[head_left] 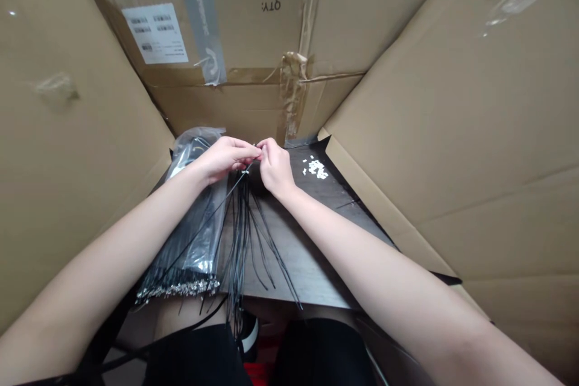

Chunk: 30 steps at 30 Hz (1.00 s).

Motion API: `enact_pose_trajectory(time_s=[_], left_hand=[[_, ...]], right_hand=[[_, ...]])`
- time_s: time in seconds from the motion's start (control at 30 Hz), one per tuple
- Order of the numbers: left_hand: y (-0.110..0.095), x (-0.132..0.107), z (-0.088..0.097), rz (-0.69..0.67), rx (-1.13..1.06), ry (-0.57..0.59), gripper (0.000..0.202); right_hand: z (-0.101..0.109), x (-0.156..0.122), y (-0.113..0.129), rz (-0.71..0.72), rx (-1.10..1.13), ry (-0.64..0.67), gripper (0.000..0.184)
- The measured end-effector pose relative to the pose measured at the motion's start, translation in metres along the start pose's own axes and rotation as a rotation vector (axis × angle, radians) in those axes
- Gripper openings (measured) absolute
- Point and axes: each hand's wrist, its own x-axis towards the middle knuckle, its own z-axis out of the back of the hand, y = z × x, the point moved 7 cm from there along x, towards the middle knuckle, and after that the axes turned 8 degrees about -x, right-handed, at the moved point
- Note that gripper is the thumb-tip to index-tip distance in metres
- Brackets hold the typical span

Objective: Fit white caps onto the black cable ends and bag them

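My left hand point(228, 157) and my right hand point(275, 167) meet fingertip to fingertip above the far part of the table. Between the left fingers runs a thin black wire point(212, 211), trailing down to the lower left. The right thumb and forefinger are pinched together at the wire's end; whatever small piece they hold is hidden. Just under the hands lies a bundle of loose black wires point(239, 235) with small white ends near the top, its tails hanging over the near edge. Left of it, a clear plastic bag point(203, 247) holds many more black wires with shiny metal tips sticking out.
A little pile of small white pieces point(315, 167) lies on the dark table point(312, 259), to the right of my hands. Cardboard walls stand at the left point(81, 132), back point(253, 42) and right point(452, 132). My knees are below the near edge.
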Motion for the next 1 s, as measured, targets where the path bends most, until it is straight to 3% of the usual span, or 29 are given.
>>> enact_pose_trajectory(time_s=[0.13,0.23,0.4,0.73,1.0], left_hand=[[0.012,0.02,0.008,-0.01,-0.049,-0.002,0.027],[0.024,0.026,0.012,-0.025,-0.093,-0.042,0.031],[0.035,0.027,0.015,-0.05,-0.131,-0.094,0.032],[0.039,0.025,0.017,-0.047,-0.084,-0.073,0.025],[0.045,0.026,0.024,-0.087,-0.174,-0.045,0.031]], right_hand=[[-0.002,0.005,-0.014,-0.105,0.123,-0.015,0.025],[-0.007,0.008,-0.013,-0.088,0.112,0.029,0.019],[-0.01,0.009,-0.019,-0.117,0.128,0.041,0.016],[-0.014,0.009,-0.032,-0.276,0.318,0.052,0.018],[-0.013,0.006,-0.016,-0.153,0.195,0.068,0.017]])
